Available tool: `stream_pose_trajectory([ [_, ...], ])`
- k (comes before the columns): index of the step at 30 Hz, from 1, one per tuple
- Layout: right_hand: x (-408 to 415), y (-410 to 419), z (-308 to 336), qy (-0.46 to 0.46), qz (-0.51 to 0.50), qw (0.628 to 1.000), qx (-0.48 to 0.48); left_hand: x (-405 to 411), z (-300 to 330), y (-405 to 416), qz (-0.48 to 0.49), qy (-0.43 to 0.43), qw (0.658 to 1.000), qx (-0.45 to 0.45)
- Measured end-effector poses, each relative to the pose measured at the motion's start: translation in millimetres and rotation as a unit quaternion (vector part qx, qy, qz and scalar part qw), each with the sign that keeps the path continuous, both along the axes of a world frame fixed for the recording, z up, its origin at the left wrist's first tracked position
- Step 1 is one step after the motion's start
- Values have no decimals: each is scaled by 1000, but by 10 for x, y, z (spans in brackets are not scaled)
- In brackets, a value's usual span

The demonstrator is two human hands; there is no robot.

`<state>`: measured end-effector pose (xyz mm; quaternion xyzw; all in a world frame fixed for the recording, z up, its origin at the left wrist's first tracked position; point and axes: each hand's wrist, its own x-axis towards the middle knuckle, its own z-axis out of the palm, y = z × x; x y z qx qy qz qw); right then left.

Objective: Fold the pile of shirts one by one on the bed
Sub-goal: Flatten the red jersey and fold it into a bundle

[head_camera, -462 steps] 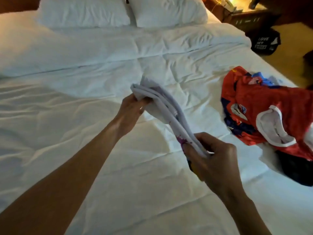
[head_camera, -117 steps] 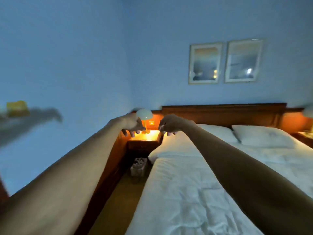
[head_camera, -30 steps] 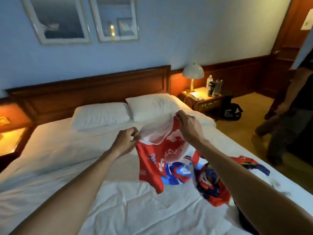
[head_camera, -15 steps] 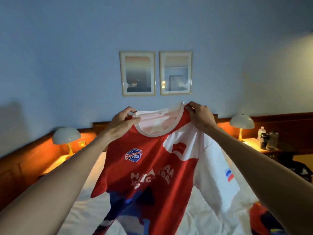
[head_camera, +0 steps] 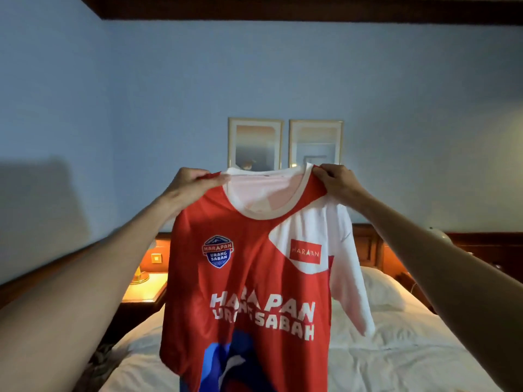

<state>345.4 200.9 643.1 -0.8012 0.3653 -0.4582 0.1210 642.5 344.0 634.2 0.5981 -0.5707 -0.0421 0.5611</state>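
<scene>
Versus half a second ago the red, white and blue shirt [head_camera: 249,278] hangs flatter and fuller in centre frame, front print readable, and the view has tipped up so a dark ceiling trim [head_camera: 283,8] shows along the top edge. Left hand [head_camera: 192,185] pinches the left shoulder by the collar, fingers curled on cloth; right hand [head_camera: 336,181] pinches the right shoulder the same way. Shirt is held up in the air above the bed [head_camera: 396,357], hem cut off by the bottom edge. No containers in view. Two framed pictures [head_camera: 285,142] sit on the wall behind the collar; lit nightstand [head_camera: 144,290] at lower left. Bare white bedding lies lower right.
</scene>
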Motion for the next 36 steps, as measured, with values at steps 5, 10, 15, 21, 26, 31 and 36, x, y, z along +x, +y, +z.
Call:
stream_pose_trajectory([
  [5,-93,-14,48,-7,-11,1000,4,-32,124,84,-63,32,995,77],
  [10,-218,-15,58,4,-16,1000,-3,-96,-28,12,-95,64,993,-17],
  [15,-312,24,26,-54,-1,998,-33,-180,-120,-40,-5,28,998,-65],
  [21,-324,39,-100,3,15,1000,24,-190,-63,13,65,-8,997,-33],
  [26,-314,99,-80,32,36,998,37,-106,-78,53,79,-69,994,-22],
  [31,-280,93,-103,-4,16,999,36,-157,-123,88,103,-146,984,2],
  [36,-252,82,-234,-25,8,999,32,-209,-207,82,126,-154,980,16],
])
